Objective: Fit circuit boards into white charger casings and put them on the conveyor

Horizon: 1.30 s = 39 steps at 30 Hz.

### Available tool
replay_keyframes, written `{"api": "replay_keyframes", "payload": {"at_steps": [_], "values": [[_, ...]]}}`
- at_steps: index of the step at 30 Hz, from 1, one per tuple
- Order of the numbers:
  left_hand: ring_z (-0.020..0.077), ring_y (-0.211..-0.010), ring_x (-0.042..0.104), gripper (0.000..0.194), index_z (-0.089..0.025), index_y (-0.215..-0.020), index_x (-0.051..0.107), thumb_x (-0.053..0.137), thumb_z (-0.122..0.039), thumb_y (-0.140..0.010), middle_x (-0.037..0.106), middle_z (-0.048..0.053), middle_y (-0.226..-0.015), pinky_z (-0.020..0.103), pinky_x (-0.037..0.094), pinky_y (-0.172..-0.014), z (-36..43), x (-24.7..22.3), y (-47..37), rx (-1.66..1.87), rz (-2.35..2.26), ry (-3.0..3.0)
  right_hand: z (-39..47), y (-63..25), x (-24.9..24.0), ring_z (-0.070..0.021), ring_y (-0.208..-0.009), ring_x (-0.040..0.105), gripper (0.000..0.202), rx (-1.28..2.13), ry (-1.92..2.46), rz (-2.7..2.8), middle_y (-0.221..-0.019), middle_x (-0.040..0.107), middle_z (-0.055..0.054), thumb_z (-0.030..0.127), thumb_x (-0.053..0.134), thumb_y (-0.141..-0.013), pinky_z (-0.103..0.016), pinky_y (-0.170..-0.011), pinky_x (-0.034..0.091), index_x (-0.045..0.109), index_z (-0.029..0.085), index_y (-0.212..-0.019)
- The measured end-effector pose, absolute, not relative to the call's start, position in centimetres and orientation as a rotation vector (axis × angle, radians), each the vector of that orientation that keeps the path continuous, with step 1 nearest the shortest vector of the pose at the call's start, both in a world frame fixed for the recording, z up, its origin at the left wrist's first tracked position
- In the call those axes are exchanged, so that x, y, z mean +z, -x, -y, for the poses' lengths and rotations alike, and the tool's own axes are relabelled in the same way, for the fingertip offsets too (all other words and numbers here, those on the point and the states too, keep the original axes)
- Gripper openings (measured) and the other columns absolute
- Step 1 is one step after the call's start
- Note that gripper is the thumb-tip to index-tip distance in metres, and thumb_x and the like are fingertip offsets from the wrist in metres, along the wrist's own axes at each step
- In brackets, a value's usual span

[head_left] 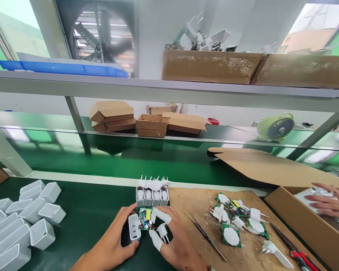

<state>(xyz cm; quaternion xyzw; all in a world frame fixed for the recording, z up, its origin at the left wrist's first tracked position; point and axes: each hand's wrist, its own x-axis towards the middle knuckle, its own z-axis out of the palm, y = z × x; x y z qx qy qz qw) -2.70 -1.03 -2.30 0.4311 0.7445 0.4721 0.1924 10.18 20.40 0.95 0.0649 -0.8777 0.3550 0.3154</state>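
Both hands are meeting low over the green desk (87,214); left hand (113,244) is gripping a white charger casing (134,227), right hand (172,244), fingertips cotted, is pinching a green circuit board (145,219) against its mouth; judging so, keeping board square and pressing gently should be avoiding bent pins

Green circuit board (145,219) w/ yellow part, white housing (134,227), green mat (84,214).
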Motion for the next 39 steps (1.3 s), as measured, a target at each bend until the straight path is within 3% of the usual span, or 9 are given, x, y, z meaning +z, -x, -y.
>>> {"api": "replay_keyframes", "payload": {"at_steps": [4,9,16,28,39], "values": [[0.0333,-0.147,0.05,0.093,-0.041,-0.164,0.019,0.072,-0.024,-0.09,0.047,0.011,-0.159,0.06,0.042,-0.126,1.3,-4.4,2.3,1.371,-2.075,-1.146,-20.1,-10.5,1.9,-0.0206,-0.121,0.062,0.049,0.853,-0.249,2.26,-0.131,0.064,-0.009,0.007,0.058,-0.094,-0.036,-0.103,0.057,0.057,0.025,-0.14],[0.029,-0.147,0.051,0.083,-0.046,-0.164,0.015,0.062,-0.025,-0.1,0.048,0.008,-0.16,0.057,0.042,-0.127,1.8,-4.6,2.3,1.405,-2.096,-1.244,-19.7,-11.0,2.9,-0.0276,-0.129,0.056,0.048,0.62,-0.325,2.334,-0.136,0.06,-0.016,0.003,0.055,-0.093,-0.045,-0.105,0.055,0.057,0.017,-0.139],[0.0247,-0.143,0.051,0.08,-0.04,-0.167,0.013,0.05,-0.014,-0.101,0.054,0.007,-0.158,0.047,0.049,-0.121,1.2,-2.8,2.1,1.474,-2.169,-1.474,-19.7,-11.2,2.0,-0.0313,-0.126,0.054,0.047,0.423,-0.4,2.375,-0.133,0.06,-0.019,0.001,0.055,-0.089,-0.046,-0.102,0.06,0.061,0.01,-0.135],[0.0258,-0.141,0.052,0.083,-0.04,-0.167,0.013,0.05,-0.013,-0.099,0.058,0.007,-0.153,0.048,0.052,-0.118,1.2,-3.1,2.0,1.414,-2.235,-1.517,-19.3,-11.3,3.4,-0.0339,-0.119,0.061,0.051,0.248,-0.393,2.492,-0.127,0.067,-0.019,0.004,0.056,-0.08,-0.048,-0.096,0.064,0.065,0.01,-0.129],[0.0244,-0.144,0.048,0.08,-0.041,-0.167,0.013,0.049,-0.013,-0.101,0.055,0.005,-0.157,0.046,0.049,-0.121,1.3,-3.4,1.9,1.387,-2.228,-1.472,-19.0,-11.1,2.9,-0.0339,-0.121,0.056,0.043,0.348,-0.356,2.476,-0.129,0.063,-0.021,0.004,0.055,-0.09,-0.05,-0.095,0.064,0.06,0.007,-0.133]]}}
